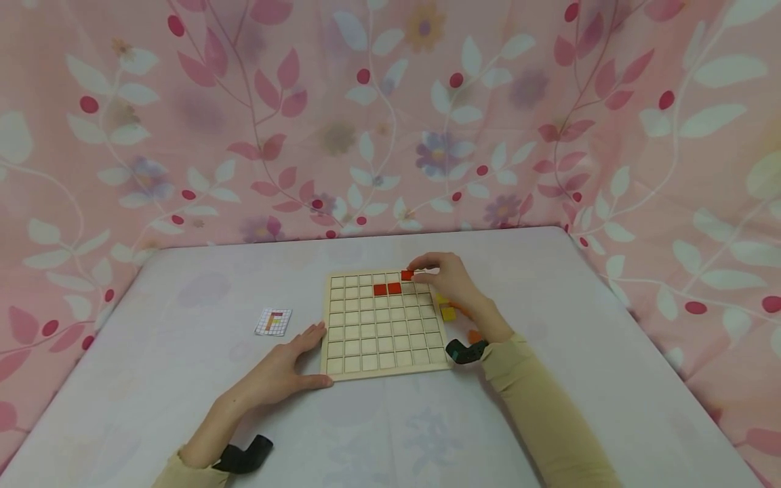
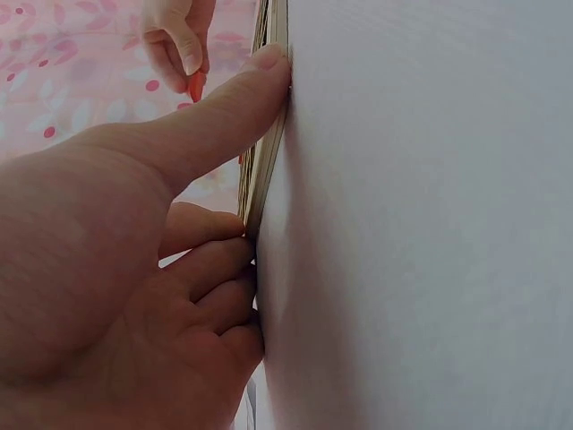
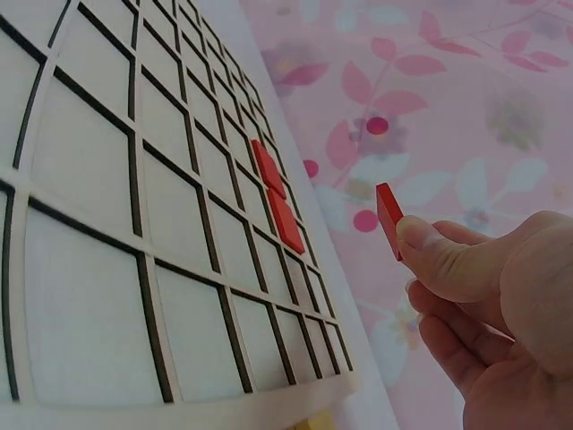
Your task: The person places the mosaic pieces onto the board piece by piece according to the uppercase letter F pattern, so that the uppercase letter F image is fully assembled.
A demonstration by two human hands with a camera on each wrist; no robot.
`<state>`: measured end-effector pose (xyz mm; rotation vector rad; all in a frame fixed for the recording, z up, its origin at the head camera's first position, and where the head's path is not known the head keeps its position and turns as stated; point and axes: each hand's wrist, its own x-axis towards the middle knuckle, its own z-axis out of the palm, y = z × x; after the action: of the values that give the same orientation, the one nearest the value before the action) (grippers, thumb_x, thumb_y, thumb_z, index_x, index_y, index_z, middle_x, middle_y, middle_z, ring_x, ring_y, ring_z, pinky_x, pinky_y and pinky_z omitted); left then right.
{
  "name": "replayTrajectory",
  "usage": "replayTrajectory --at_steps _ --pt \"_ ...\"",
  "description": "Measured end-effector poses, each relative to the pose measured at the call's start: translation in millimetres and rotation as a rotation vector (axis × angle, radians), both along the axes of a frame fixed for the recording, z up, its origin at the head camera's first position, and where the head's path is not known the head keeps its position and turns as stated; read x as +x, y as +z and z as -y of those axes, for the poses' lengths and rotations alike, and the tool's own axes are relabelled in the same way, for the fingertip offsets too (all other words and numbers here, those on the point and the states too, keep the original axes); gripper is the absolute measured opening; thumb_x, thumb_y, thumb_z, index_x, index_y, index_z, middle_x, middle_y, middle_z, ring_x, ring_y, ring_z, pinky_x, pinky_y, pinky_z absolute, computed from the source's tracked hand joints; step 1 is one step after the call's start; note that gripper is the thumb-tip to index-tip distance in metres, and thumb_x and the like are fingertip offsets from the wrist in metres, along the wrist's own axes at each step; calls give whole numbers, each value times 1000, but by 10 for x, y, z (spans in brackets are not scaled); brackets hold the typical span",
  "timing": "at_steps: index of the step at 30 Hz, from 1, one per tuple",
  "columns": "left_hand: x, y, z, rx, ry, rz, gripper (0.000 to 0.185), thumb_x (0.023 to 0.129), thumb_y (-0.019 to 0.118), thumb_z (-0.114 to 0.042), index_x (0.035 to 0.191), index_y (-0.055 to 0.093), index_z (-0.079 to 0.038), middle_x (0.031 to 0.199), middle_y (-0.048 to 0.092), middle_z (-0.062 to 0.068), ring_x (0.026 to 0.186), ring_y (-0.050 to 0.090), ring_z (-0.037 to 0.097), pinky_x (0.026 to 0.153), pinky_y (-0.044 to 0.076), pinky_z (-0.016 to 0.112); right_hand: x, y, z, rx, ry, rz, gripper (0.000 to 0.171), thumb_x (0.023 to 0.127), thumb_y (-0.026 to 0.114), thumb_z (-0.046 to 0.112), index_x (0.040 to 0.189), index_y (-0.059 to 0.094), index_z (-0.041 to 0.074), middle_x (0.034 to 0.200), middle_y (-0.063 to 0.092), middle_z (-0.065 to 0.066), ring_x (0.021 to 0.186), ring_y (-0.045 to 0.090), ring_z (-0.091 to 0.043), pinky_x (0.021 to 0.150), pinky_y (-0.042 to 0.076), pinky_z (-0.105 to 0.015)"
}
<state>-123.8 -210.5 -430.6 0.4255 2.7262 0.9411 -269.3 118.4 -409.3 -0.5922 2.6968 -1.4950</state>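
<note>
Right hand (image 1: 448, 281) over the far right part of the board (image 1: 386, 324), fingers curled, pinching a red tile (image 1: 407, 275) between thumb and fingertips. Right wrist view: tile (image 3: 389, 220) held on edge at the thumb tip, clear of the board's surface, not seated in any cell. Tile sits above the top row, one cell right of and one row beyond the two red tiles already placed.

Placed pair (image 1: 387, 289): side by side in the second row from the far edge, flat in their cells, touching each other. Same pair shows in the right wrist view (image 3: 277, 197) as a red strip. Remaining cells bare wood.

Left hand (image 1: 287, 362) flat on the table (image 1: 183, 379), fingers straight, holding nothing. Fingertips press the board's left edge; thumb lies along the near left corner. Left wrist view: thumb tip (image 2: 264, 63) and fingers butt against the board's stacked edge (image 2: 260, 170).

Loose tiles (image 1: 454, 315) on the table just right of the board, behind the right wrist: yellow and orange, partly hidden; count cannot be told.

Card (image 1: 273, 321) left of the board, near the left hand, not touching it; shows a small grid with a coloured pattern.

Black wrist straps on both arms. Pink floral cloth (image 1: 183, 135) backs and flanks the table.
</note>
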Motion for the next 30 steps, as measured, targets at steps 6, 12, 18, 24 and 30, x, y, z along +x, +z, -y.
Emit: replayTrajectory --at_steps 6,12,18,24,30 --pt "0 10 2 6 -8 -12 101 69 75 -55 149 28 -15 154 25 4 142 20 28 111 21 52 1 -48 193 -10 26 -1 17 84 71 15 101 71 13 101 69 2 102 58 -19 88 49 -36" --pt "3 8 2 -2 -5 -11 101 69 75 -56 149 28 -16 154 25 4 142 20 28 111 21 52 7 -38 358 8 57 -36 16 84 70 11 100 71 10 101 70 -1 102 60 -21 88 49 -36" --pt "-1 5 -2 -8 -5 -12 100 69 75 -55 149 29 -16 154 25 3 142 20 27 112 21 52 15 -57 499 7 62 -18 16 84 70 11 100 72 9 102 69 -3 102 59 -22 90 48 -37" --pt "2 -2 4 10 -7 -9 100 69 75 -54 148 29 -15 154 25 3 142 19 27 112 21 52 26 -106 614 25 60 -5 16 85 69 11 101 72 10 100 69 -1 101 59 -21 87 49 -35" --pt "4 -7 10 14 -4 -2 99 69 75 -54 149 28 -16 154 24 2 142 19 27 112 21 52 20 -152 710 26 57 5 16 85 69 12 101 72 10 99 69 1 100 60 -18 88 48 -35"
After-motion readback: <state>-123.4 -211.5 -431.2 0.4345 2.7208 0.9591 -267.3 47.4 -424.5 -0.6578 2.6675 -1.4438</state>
